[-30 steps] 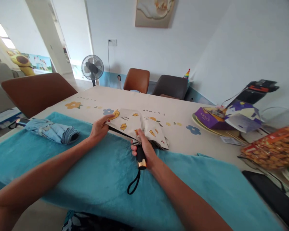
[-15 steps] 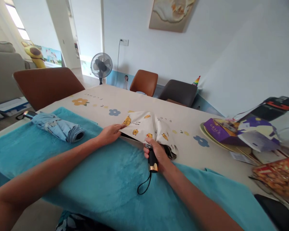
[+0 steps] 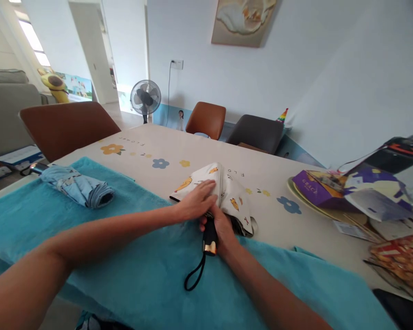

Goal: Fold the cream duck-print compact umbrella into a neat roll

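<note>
A folded white umbrella (image 3: 234,201) with yellow cartoon prints lies loosely gathered before me, its black handle (image 3: 210,236) pointing my way and a wrist strap (image 3: 195,277) hanging from the gold end. My right hand (image 3: 223,227) is wrapped round the top of that handle, where the fabric begins. Flat across the canopy rests my left hand (image 3: 198,200), fingers stretched out and close to the right thumb. To the left, a rolled light-blue umbrella (image 3: 77,183) lies on the turquoise cloth (image 3: 141,270).
The pale flower-printed table (image 3: 179,146) carries a purple box (image 3: 313,188) on a plate at right, with a red snack bag (image 3: 402,261) nearer. A dark flat object (image 3: 399,307) lies at the right corner. Chairs (image 3: 206,119) and a fan (image 3: 145,97) stand beyond.
My left hand has let go of the canopy's left edge and moved right, onto the fabric beside my right hand. The handle has shifted slightly left and towards me.
</note>
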`<state>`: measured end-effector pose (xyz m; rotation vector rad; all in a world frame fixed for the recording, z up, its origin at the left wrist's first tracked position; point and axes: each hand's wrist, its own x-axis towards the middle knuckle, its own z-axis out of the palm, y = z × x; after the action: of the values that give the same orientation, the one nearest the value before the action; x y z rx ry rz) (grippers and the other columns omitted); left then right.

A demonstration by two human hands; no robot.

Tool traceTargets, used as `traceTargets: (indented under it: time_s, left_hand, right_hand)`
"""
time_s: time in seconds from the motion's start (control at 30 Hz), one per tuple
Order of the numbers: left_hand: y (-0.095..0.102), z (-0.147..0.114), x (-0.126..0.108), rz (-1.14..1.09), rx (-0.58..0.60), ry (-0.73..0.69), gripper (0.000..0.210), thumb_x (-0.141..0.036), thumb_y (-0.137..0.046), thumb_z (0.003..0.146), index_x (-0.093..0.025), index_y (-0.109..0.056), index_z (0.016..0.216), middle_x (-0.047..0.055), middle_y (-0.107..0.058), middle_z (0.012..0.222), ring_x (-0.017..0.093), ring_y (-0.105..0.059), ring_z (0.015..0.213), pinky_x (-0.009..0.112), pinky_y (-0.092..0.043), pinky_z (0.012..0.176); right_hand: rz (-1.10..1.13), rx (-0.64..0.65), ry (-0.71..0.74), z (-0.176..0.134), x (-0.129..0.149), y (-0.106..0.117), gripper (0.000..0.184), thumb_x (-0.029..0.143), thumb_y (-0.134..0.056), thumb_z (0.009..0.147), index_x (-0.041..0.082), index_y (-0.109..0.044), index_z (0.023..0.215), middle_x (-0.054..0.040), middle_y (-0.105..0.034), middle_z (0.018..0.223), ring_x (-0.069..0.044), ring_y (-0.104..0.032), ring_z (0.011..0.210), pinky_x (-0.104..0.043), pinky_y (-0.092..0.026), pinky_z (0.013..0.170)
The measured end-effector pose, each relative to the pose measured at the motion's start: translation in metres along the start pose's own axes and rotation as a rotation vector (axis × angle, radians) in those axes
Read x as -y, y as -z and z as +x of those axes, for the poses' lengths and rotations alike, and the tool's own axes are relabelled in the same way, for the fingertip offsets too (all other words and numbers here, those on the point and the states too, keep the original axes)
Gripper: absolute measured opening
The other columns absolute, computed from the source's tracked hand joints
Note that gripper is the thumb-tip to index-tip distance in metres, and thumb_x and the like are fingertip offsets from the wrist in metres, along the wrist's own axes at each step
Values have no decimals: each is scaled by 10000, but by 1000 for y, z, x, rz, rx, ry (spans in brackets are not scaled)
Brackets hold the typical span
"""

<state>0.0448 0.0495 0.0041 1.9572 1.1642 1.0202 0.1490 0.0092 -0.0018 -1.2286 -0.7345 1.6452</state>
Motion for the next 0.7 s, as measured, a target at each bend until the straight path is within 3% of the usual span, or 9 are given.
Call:
traceTargets:
  time_s: [0.1, 0.2, 0.3, 0.37, 0.43, 0.5, 0.6, 0.7]
  left_hand:
    - [-24, 18, -16, -137, -2, 84, 566, -351, -493, 810, -143, -463, 1335, 96, -289, 1521, 202, -138, 1439, 320, -80, 1181]
    - [-27, 35, -22, -240, -45, 200, 703, -315, -590, 730, -148, -383, 1381, 104, -179, 1557, 234, -80, 1446, 344, -55, 1178]
    - [-19, 50, -19, -407, -95, 324, 729, -330, -618, 709, -168, -349, 1367, 136, -345, 1479, 277, -302, 1370, 383, -248, 1125]
    - [-13, 57, -15, -588, -77, 393, 648, -392, -608, 731, -192, -391, 1308, 130, -537, 1296, 277, -529, 1160, 398, -441, 964]
    - [-8, 62, -11, -767, -27, 464, 552, -430, -613, 736, -178, -474, 1208, 119, -636, 1084, 254, -626, 916, 392, -522, 788]
    - [-3, 63, -9, -940, 51, 544, 478, -430, -631, 732, -144, -545, 1105, 115, -661, 937, 229, -634, 783, 387, -533, 731]
    - [3, 62, -8, -1217, 226, 622, 463, -481, -601, 762, -106, -595, 1033, 120, -669, 838, 220, -638, 747, 378, -532, 758]
    - [5, 60, -10, -1399, 306, 575, 540, -563, -533, 794, -99, -605, 1061, 132, -688, 871, 234, -652, 820, 382, -524, 813]
  right_hand:
    - [-19, -79, 41, 1, -2, 2, 290, 295, -571, 738, 201, -455, 489, 5, -467, 404, -104, -441, 336, -226, -357, 328]
    - [-62, -99, 77, -1, -2, 3, 303, 304, -560, 730, 198, -461, 464, 6, -470, 396, -99, -431, 320, -231, -354, 335]
    - [-128, -74, 90, -3, -2, 3, 307, 356, -545, 728, 190, -471, 481, 16, -464, 377, -95, -415, 298, -224, -314, 318]
    - [-156, -40, 80, -3, -3, 2, 304, 382, -533, 719, 191, -464, 494, 24, -462, 375, -90, -404, 289, -219, -296, 313]
    - [-177, -1, 62, -3, -3, 2, 320, 410, -527, 706, 193, -441, 487, 31, -450, 370, -83, -401, 285, -212, -295, 318]
    - [-189, 49, 47, -2, -3, 3, 329, 437, -530, 690, 193, -434, 490, 39, -436, 364, -77, -402, 284, -203, -301, 326]
    - [-210, 123, 41, -2, 3, 4, 326, 466, -540, 672, 192, -450, 520, 49, -427, 363, -77, -409, 284, -197, -306, 330]
    - [-255, 173, 31, -3, 15, 5, 319, 471, -559, 651, 194, -454, 534, 49, -429, 358, -82, -409, 275, -201, -300, 319]
